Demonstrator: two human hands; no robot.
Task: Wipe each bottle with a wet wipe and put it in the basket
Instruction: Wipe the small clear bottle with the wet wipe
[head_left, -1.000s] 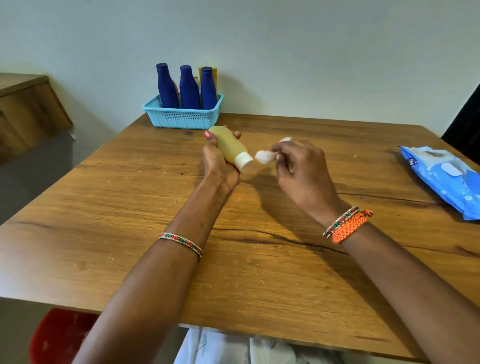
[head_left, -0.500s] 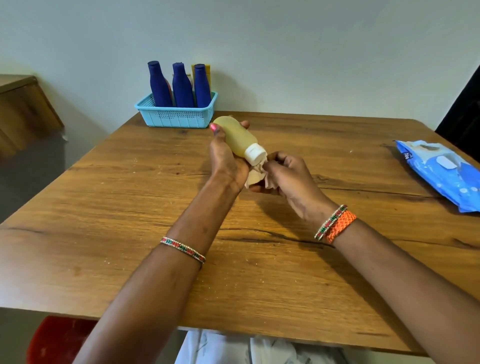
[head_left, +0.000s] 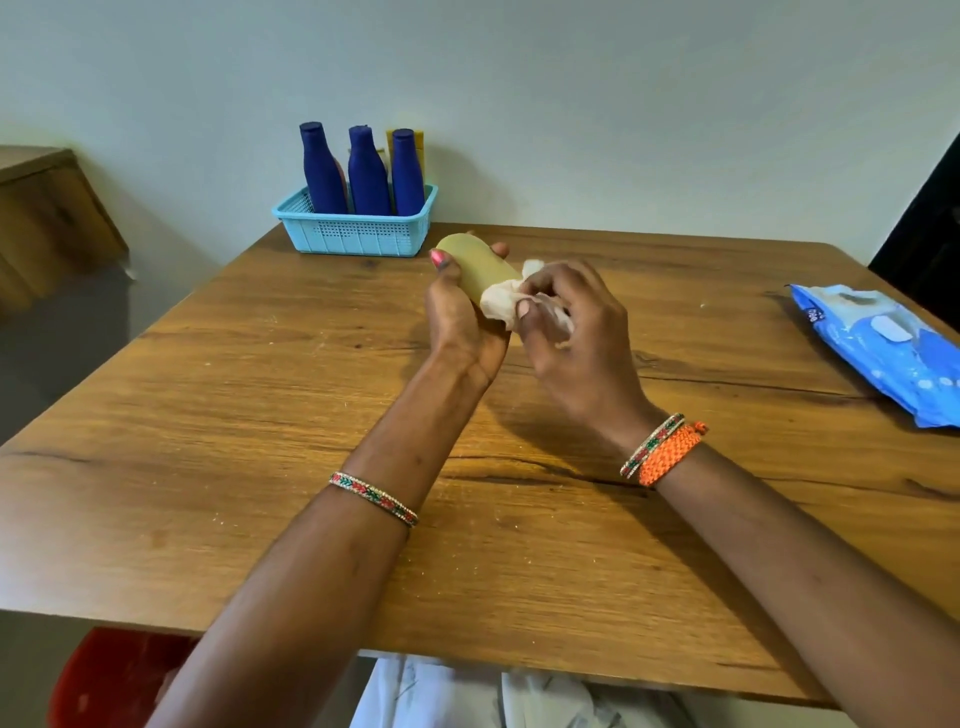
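Note:
My left hand (head_left: 464, 325) grips a small yellow bottle (head_left: 470, 262) above the middle of the wooden table (head_left: 260, 415), its base tilted away from me. Over the bottle's near end my right hand (head_left: 576, 332) presses a crumpled white wet wipe (head_left: 498, 306), which hides the cap. At the table's far edge stands a light blue basket (head_left: 358, 234) holding three dark blue bottles (head_left: 366, 174) upright, with a yellow bottle (head_left: 389, 140) behind them.
A blue pack of wet wipes (head_left: 883, 348) lies at the table's right edge. A wooden cabinet (head_left: 47, 218) stands to the left, against the wall. A red object (head_left: 104, 680) sits below the table's near edge.
My right hand has brought the wipe from beside the cap up onto the bottle's near end, covering the white cap. My left hand has kept hold of the bottle.

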